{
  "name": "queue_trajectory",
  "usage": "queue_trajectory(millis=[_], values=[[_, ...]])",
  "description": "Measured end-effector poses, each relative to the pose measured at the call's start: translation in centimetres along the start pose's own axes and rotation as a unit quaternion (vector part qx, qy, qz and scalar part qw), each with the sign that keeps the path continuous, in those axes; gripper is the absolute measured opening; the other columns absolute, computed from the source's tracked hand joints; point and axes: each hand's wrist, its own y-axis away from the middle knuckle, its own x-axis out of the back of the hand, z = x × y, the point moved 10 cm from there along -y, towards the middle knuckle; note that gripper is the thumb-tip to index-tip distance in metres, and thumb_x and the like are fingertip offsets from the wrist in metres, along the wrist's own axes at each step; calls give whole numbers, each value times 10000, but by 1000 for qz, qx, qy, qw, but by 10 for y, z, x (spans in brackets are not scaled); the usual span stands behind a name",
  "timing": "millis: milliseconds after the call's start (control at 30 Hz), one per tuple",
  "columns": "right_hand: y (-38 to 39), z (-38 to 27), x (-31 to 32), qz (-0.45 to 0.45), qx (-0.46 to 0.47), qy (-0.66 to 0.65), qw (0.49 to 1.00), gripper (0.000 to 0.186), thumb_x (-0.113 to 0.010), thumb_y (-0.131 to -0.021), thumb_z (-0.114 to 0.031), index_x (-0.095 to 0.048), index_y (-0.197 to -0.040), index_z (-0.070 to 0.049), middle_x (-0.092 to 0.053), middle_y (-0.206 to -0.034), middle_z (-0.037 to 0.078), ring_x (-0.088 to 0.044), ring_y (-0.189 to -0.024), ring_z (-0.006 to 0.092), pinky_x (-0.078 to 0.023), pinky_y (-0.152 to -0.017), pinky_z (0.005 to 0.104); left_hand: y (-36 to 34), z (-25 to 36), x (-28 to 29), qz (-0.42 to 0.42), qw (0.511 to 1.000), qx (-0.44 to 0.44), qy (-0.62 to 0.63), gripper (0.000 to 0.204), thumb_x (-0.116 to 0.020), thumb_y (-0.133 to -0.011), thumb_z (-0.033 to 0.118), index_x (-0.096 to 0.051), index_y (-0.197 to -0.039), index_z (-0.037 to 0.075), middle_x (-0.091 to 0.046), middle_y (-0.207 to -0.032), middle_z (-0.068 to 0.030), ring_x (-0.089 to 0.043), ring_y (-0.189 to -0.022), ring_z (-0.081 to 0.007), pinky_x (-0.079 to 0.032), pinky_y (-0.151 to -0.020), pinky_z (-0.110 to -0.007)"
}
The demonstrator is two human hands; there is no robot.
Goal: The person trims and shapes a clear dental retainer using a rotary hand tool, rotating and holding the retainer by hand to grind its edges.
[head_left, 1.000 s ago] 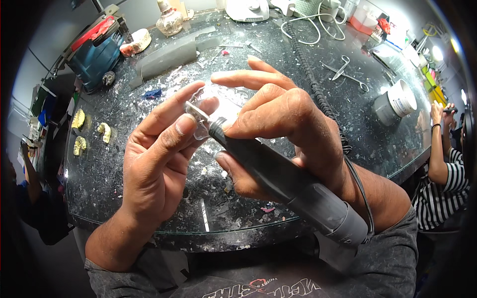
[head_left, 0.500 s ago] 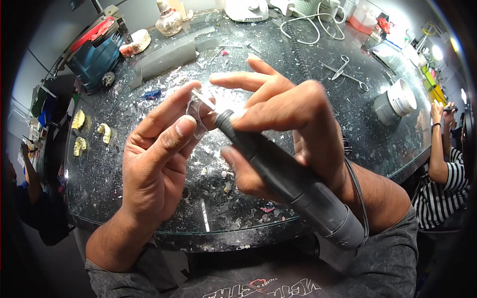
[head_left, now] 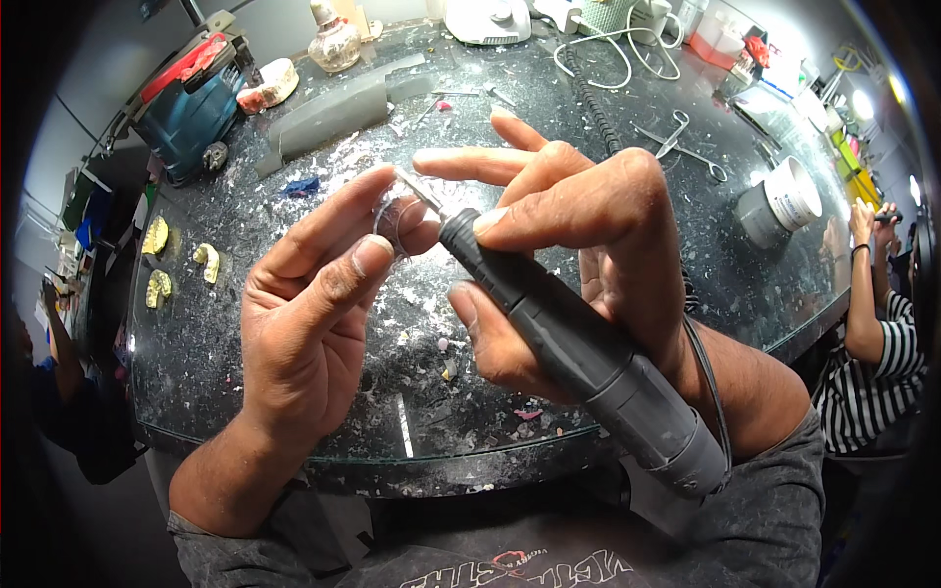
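Between the thumb and fingers of my left hand (head_left: 312, 284) is a small, clear, curved plastic piece, like a dental aligner (head_left: 390, 218). Its far side is partly hidden by my fingers. My right hand (head_left: 578, 220) grips a black rotary handpiece (head_left: 569, 328), which slants from lower right to upper left. A cord runs from its back end along my right forearm. The thin metal bit (head_left: 423, 191) at its front reaches the upper edge of the clear piece; whether it touches, I cannot tell. Both hands are raised over the dusty bench.
White dust and scraps cover the dark bench (head_left: 216, 392). Several yellowish dental casts (head_left: 206, 263) lie left. A grey curved guard (head_left: 328, 113), a glass bottle (head_left: 334, 44) and a blue box (head_left: 186, 122) stand behind. Scissors-like forceps (head_left: 676, 142) and a white tub (head_left: 792, 194) are right, near another person (head_left: 867, 323).
The handpiece and my right hand have shifted slightly to the right. The clear piece has turned a little in my left fingers, and its bit end shows more plainly.
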Motion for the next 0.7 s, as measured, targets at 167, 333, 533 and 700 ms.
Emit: queue_trajectory(millis=[167, 333, 533, 700], values=[[3, 0, 2, 19, 26, 10, 999, 399, -754, -690, -12, -561, -1035, -63, -557, -937, 48, -605, -1142, 298, -294, -1097, 566, -2, 2, 3, 19, 999, -25, -21, 407, -615, -887, -15, -541, -1285, -62, -657, -1142, -191, -631, -1088, -246, -458, -1012, -351], [-6, -5, 1, 25, 4, -13, 1000, 352, -754, -718, -9, -549, -1001, -50, -550, -883, 37, -639, -1016, 236, -376, -1031, 500, 0, 11, 2, 9, 995, -64, -80, 389, -625, -881, -12, -561, -1261, -63, -663, -1131, -185, -653, -1037, -247, -480, -985, -361], [-7, 19, 20, 97, -57, -33, 993, 324, -612, -950, -186, -505, -1194, -1, -638, -964, 93, -659, -934, 177, -534, -865, 344, -3, 10, 5, 30, 996, -50, -70, 392, -639, -887, 21, -556, -1260, -67, -650, -1160, -198, -664, -1023, -265, -529, -938, -379], [-3, 29, 10, 39, -164, -108, 980, 258, -608, -936, -91, -546, -1173, -11, -637, -967, 77, -648, -942, 144, -522, -862, 294, -2, 3, 3, 8, 997, 0, -76, 504, -646, -903, 127, -474, -1327, -84, -571, -1282, -223, -646, -1070, -247, -549, -916, -351]])
